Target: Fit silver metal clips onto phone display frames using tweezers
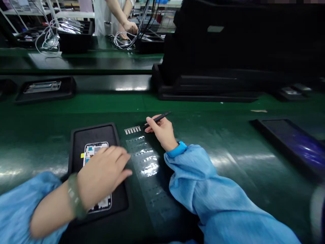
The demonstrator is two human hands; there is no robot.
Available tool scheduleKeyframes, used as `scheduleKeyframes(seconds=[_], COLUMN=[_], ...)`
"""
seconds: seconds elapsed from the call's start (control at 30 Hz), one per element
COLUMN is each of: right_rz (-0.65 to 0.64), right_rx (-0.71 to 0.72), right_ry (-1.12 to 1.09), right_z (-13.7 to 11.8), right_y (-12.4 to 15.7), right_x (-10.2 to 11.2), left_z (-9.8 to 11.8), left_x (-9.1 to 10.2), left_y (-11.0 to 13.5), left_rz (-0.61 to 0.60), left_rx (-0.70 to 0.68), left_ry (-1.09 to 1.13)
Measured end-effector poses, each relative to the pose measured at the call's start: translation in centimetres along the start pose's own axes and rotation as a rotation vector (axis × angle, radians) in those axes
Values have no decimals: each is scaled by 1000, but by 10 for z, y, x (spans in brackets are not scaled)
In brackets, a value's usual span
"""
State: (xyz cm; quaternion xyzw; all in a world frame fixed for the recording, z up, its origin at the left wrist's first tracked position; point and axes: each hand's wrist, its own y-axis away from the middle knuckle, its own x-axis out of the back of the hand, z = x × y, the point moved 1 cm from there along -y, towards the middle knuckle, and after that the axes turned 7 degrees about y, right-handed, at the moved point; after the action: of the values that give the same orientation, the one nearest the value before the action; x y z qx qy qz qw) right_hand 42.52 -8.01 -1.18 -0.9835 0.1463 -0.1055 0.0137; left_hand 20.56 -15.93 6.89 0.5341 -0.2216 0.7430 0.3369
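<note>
My left hand (104,174) lies over a phone frame (94,150) that rests in a black tray (76,145), fingers stretched out and pointing right. My right hand (162,130) is closed on black tweezers (157,119), whose tip points left toward a row of small white parts (132,130) at the top of a clear plastic strip (146,162). The strip runs down the green belt between my two arms. Both arms wear blue sleeves.
Another black tray with a part (43,88) sits far left on the belt. A large black fixture (228,54) stands behind. A dark tray (291,142) lies at the right. Across the bench another person's hands (128,28) handle cables.
</note>
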Motion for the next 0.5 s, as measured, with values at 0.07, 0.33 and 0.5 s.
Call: scheduleKeyframes(seconds=[0.07,0.33,0.5], right_rz=[13,-196,-308], right_rx=[60,674,648], right_ry=[34,543,705], right_z=[-2,-17,-12], right_y=[1,17,19], right_x=[2,14,13], left_z=[-14,-43,-32], left_x=[-7,-36,-39], left_y=[-35,-85,-83], left_rz=[49,85,109], left_rx=[61,198,239], left_ry=[-47,-88,-39])
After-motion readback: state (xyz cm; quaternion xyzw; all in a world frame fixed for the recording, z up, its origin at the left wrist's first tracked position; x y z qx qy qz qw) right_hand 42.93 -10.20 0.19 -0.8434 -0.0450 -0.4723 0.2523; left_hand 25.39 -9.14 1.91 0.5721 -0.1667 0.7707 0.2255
